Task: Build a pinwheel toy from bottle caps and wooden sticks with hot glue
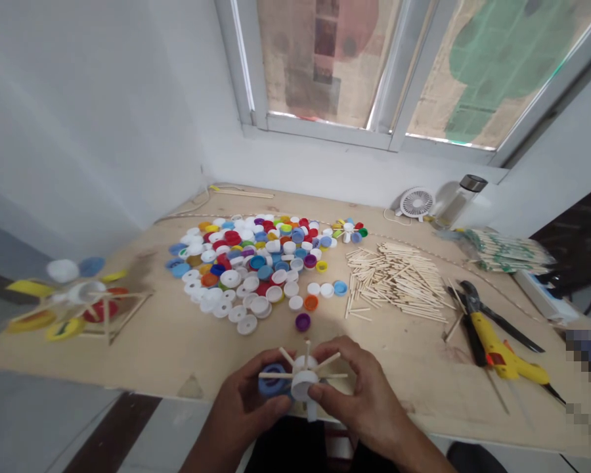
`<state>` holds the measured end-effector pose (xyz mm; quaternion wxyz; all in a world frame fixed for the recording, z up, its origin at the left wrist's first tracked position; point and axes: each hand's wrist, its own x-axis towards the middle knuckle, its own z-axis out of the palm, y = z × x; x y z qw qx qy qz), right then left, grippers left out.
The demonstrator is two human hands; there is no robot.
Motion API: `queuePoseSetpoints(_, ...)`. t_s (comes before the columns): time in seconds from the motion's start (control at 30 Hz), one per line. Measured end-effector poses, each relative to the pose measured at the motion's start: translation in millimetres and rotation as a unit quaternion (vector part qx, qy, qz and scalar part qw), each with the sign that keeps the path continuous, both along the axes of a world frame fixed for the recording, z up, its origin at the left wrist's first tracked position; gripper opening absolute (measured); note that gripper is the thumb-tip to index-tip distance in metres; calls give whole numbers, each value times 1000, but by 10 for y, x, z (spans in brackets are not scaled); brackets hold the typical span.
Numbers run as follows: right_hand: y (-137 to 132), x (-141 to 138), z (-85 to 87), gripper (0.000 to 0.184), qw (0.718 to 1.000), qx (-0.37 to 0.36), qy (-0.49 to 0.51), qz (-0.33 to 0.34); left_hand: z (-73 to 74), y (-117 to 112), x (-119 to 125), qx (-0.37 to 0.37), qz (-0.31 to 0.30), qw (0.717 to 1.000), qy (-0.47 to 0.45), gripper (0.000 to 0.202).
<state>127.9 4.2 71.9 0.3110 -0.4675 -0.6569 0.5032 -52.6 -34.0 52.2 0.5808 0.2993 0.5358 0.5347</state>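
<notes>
2 hands [362,394] on spoked cap [304,382]

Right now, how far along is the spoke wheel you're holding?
Done: the white hub already carries spokes all round. In hand: the right hand grips the hub while the left hand holds a blue cap at one spoke. Left, probably: the other spokes look bare, unlike the capped wheel at far left; the cap pile lies ahead.

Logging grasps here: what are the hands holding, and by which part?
The right hand pinches a white cap with stick spokes by its rim; the left hand grips a blue cap by its side.
</notes>
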Motion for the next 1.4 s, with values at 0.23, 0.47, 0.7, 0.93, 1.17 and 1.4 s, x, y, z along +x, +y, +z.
queuePoseSetpoints(0.23, -65, -125, 5, 25, 998, -1, 48, -47, -22, -3, 38, -22, 28, 998, -51, 55)
queuePoseSetpoints(0.47, -136, -276, -80, 31, 993, -9, 92, -74, -17, -4, 81, -20, 52, 998, -43, 43)
queuePoseSetpoints(0.7, -78, -240, -75, 32, 996, 26, 71, -36, -34, 25, 74, -36, 96, 992, -75, 46)
queuePoseSetpoints(0.93, 431, 77, -56, 22, 973, 192, -128, 0, -214, 71, -26, -54, 199, 975, -78, 49)
queuePoseSetpoints(1.17, 768, -164, -100, 18, 884, 294, -360, 43, -255, 124, -163, -89, 161, 976, -116, 52)
queuePoseSetpoints(1.4, 898, -346, -127, 13, 823, 339, -449, 73, -228, 134, -207, -94, 124, 981, -118, 37)
